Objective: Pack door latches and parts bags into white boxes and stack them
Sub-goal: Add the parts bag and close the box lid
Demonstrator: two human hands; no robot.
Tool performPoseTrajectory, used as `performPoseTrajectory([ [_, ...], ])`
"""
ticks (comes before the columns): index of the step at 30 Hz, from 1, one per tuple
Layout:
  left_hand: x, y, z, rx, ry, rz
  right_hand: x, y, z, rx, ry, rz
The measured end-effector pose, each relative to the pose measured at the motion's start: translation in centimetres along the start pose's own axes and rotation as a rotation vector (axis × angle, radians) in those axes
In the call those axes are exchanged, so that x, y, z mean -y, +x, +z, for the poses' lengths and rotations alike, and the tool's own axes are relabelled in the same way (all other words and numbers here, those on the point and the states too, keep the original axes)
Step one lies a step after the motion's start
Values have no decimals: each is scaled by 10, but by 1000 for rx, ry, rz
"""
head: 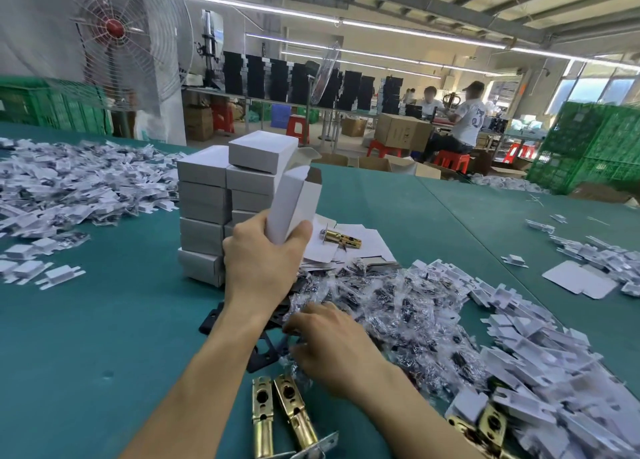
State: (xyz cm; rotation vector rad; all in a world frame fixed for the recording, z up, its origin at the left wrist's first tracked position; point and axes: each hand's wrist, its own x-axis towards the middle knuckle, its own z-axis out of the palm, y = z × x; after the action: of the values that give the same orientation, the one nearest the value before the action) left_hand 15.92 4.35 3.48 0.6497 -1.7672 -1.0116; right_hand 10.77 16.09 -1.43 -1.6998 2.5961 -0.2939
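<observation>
Left hand [263,261] grips an open white box [294,205] by its lower end, open end up and tilted, just right of the box stack [204,198]. Right hand [332,347] is in front of the stack, fingers curled into the parts bags [398,306]; can't tell if it's pinching one. Brass latch [341,238] lies on flat cartons [360,243] just right of the stack. Latch pair [284,413] lies on the green table [104,320], well in front of the stack.

Can't see fingertips of right hand [332,347], buried in parts bags [391,306], nor white box [294,202] btm end inside left hand [259,264].
</observation>
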Motion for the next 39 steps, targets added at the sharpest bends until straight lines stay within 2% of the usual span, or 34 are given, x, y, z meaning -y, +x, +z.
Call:
performPoseTrajectory([
  [4, -2, -1, 1, 40, -145, -34, 11, 14, 5, 64, -90, 125],
  [8, -3, -3, 3, 135, -291, -86, 22, 20, 9, 98, -53, 252],
  [12, -3, -3, 3, 159, -390, -123, 28, 19, 14, 112, -116, 309],
  [16, -2, -4, 4, 169, -413, -125, 29, 17, 10, 140, -103, 243],
  [19, 0, -5, 5, 186, -407, -138, 29, 14, 3, 92, -113, 183],
  [24, 2, -4, 4, 180, -407, -155, 35, 14, 3, 62, -314, -25],
  [26, 2, -3, 5, 177, -406, -156, 34, 17, -1, 100, -350, -79],
  [29, 2, -4, 6, 183, -410, -172, 29, 19, -7, 143, -311, -67],
  [36, 1, -5, 6, 194, -413, -169, 17, 24, -1, 219, 32, 136],
  [39, 2, -5, 7, 189, -415, -165, 14, 27, 2, 188, 107, 226],
])
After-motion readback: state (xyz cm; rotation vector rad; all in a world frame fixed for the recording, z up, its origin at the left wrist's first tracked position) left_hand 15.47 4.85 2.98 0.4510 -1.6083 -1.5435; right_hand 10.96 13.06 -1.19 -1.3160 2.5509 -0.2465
